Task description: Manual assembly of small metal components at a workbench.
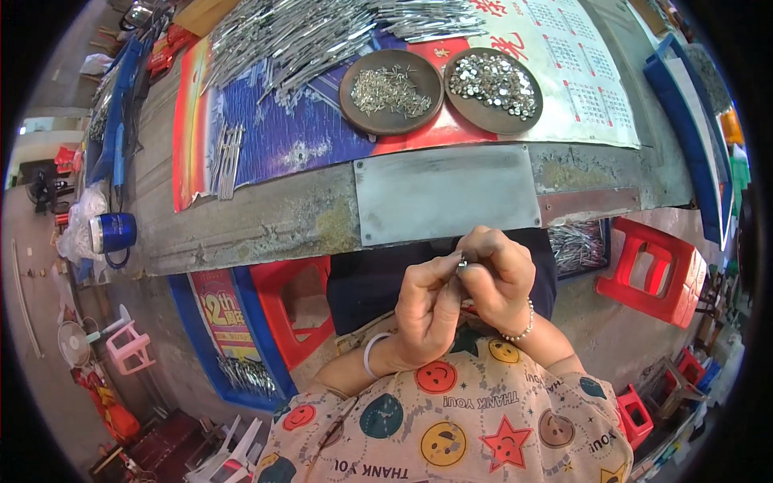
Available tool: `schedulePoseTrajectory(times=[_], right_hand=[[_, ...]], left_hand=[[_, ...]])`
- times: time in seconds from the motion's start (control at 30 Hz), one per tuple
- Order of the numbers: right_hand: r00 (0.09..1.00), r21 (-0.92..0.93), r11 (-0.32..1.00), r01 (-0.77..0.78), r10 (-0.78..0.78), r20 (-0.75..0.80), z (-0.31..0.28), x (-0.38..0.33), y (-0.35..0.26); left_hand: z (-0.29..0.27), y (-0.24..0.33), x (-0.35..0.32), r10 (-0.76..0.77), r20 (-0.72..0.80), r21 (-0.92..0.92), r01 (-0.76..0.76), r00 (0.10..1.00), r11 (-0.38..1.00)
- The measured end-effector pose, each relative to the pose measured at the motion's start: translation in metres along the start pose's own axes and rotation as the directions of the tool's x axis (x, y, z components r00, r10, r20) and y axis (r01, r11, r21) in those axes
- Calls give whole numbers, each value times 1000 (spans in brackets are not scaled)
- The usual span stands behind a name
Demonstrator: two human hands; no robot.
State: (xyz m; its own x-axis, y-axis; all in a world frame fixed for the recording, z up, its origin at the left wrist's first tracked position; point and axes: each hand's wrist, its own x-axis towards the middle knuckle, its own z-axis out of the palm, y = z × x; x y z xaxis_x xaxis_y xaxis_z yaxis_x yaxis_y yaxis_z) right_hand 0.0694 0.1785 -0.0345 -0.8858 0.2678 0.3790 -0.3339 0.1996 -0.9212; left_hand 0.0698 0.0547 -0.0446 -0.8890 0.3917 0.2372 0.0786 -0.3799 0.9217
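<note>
My left hand (425, 302) and my right hand (501, 278) meet in front of my body, just off the table's near edge. Both are closed in a pinch, fingertips touching around a small shiny metal piece (462, 263); most of it is hidden by the fingers. Beyond them on the table lie two round brown dishes: the left dish (352, 109) carries small silver pins (390, 91), the right dish (523, 129) small round metal discs (493, 80). A large heap of long thin metal strips (306, 40) spreads at the far left.
A grey metal plate (447, 197) covers the table's near edge. Several strips (228, 161) lie apart at left. A blue mug (117, 232) stands by the left corner. Under the table are a blue crate (197, 346) and red stools (656, 274). A blue tray (684, 121) flanks the right side.
</note>
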Motion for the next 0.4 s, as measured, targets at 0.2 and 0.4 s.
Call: schedulePoseTrajectory(times=[0.2, 0.4], right_hand=[[982, -244, 953, 180, -187, -6, 6, 1, 9], [988, -329, 933, 145, -156, -9, 9, -3, 4]], left_hand=[[-6, -4, -2, -80, 7, -85, 81, 997, 993], [-8, -6, -6, -96, 14, -135, 97, 995, 986]])
